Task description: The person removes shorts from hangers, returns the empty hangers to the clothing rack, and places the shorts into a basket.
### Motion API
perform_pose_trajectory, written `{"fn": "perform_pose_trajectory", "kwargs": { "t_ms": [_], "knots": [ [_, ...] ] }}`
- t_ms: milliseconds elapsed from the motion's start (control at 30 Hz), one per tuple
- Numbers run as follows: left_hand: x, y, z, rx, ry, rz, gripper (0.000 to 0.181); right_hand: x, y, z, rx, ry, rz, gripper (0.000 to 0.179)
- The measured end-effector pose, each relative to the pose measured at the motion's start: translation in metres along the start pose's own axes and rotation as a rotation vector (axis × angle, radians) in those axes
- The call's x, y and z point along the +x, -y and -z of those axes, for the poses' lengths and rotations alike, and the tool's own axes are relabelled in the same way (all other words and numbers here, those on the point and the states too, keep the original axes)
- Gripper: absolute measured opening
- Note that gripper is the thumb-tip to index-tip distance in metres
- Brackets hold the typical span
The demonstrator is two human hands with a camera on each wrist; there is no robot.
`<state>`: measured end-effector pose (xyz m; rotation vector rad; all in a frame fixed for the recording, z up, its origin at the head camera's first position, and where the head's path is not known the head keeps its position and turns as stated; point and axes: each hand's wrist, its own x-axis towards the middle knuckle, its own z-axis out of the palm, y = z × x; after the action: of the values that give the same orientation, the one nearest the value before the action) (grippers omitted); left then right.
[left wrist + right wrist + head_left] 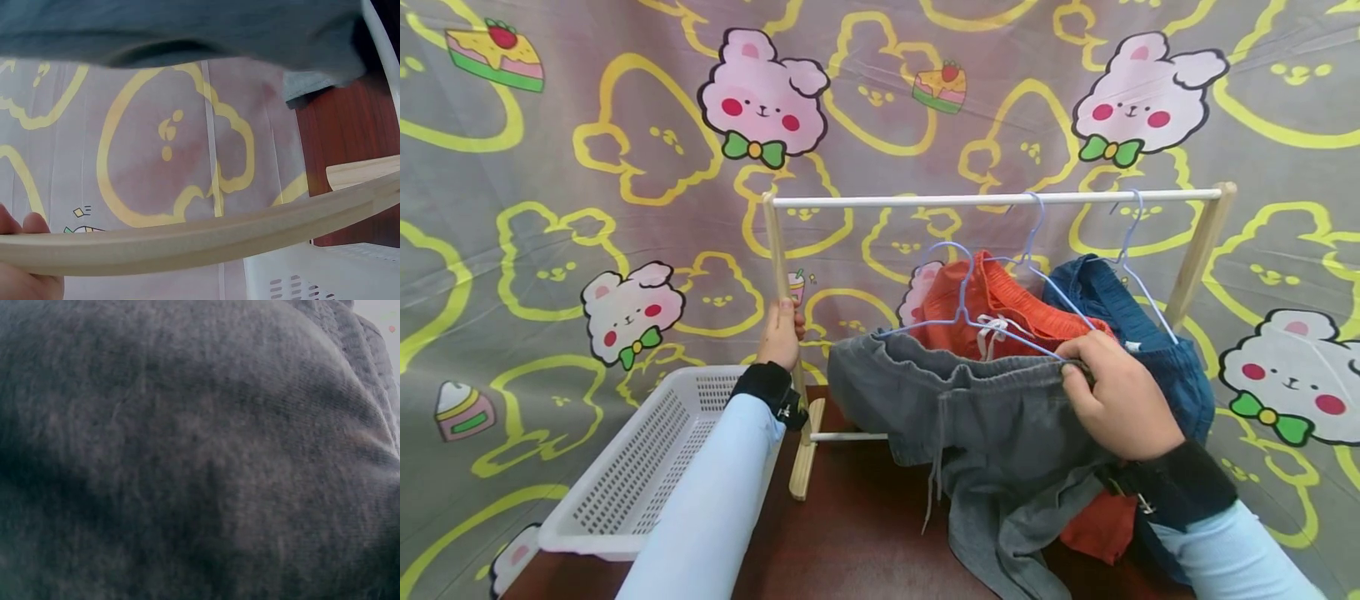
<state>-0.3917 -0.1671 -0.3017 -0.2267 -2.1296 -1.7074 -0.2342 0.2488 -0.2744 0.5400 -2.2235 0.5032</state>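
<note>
In the head view, my left hand (781, 333) grips the left wooden post (772, 242) of a small clothes rack; its fingers also show round that post in the left wrist view. My right hand (1116, 392) pinches the waistband of grey drawstring pants (1000, 408) together with the right end of a light purple hanger (962, 287). This hanger's hook shows below the white rail (880, 202), in front of the other clothes. Behind the grey pair, orange pants (955, 292) and blue pants (1093, 283) hang from the rail on similar hangers. Grey fabric (187, 450) fills the right wrist view.
A white perforated basket (602, 467) stands left of the rack on a dark reddish-brown table (842, 533). The rack's left foot (805, 458) rests beside it. A grey curtain (872, 108) with cartoon bunnies and yellow outlines hangs right behind.
</note>
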Motion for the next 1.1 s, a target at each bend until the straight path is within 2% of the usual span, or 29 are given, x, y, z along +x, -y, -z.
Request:
{"fn": "perform_pose_trajectory", "kwargs": {
  "t_ms": [167,433,733,967,1100],
  "knots": [
    [0.001,-0.002,-0.001,-0.010,0.003,-0.010,0.047,-0.003,-0.003,-0.002,0.026,0.026,0.022,0.013],
    [0.006,0.000,0.000,-0.085,-0.006,-0.038,0.042,-0.005,-0.002,-0.008,0.045,0.057,0.050,0.016],
    [0.000,-0.010,0.006,0.006,-0.026,-0.011,0.048,-0.005,0.002,-0.007,0.064,0.075,0.046,0.015],
    [-0.014,-0.020,0.012,0.056,-0.113,-0.021,0.047,-0.005,0.001,-0.007,0.070,0.075,0.054,0.015],
    [-0.029,-0.026,0.011,0.111,-0.152,-0.092,0.046,-0.006,-0.002,-0.008,0.071,0.069,0.055,0.015]
  ]
}}
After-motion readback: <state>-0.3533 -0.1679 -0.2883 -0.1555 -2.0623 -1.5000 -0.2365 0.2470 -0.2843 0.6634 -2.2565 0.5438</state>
